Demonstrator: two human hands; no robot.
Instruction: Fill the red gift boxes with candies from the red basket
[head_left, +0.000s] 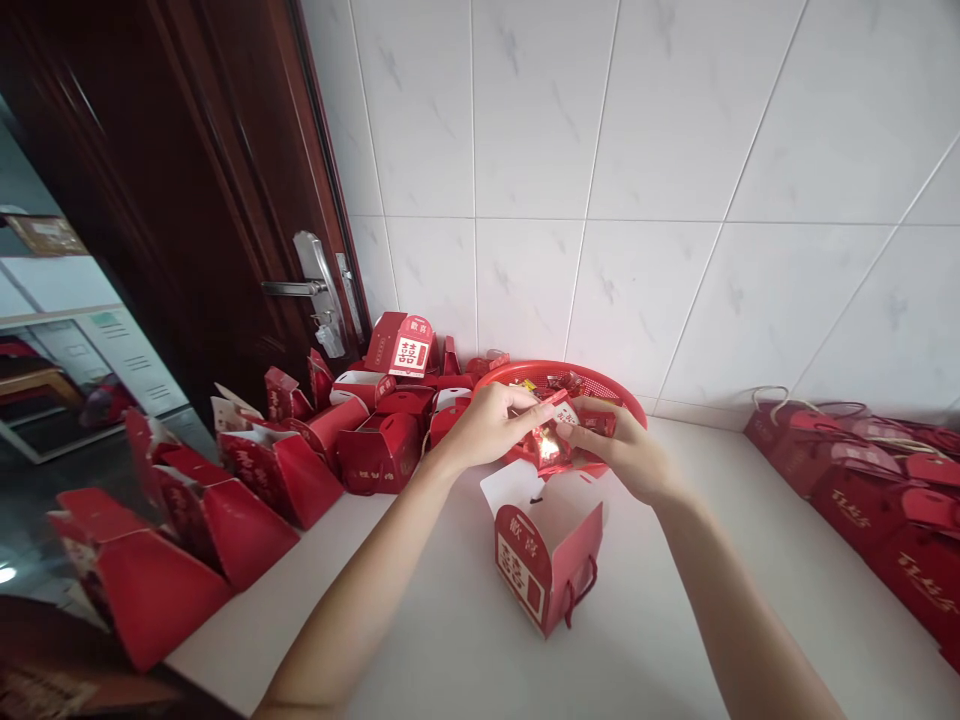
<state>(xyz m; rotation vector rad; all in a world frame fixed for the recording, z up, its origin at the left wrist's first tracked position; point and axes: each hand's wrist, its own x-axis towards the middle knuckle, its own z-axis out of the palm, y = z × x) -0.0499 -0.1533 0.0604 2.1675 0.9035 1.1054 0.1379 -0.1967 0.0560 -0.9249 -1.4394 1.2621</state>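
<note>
Over the near side of a red plastic basket [604, 372], my left hand [491, 420] and my right hand [630, 458] come close together, both with fingers closed. Between them are small shiny red wrapped packets [552, 446], one with a white printed face. More wrapped pieces lie in the basket, partly hidden by my hands. Just below, a red gift box [559, 540] stands upright on the white table with its top flaps open. It bears gold lettering and a dark red cord handle hangs at its side.
Several red boxes [379, 445] are heaped left of the basket, and several tapered ones [169, 580] line the table's left edge. Closed red boxes with cords [855, 510] stand in rows at right. A tiled wall [660, 150] rises behind; a dark door [202, 150] is at left.
</note>
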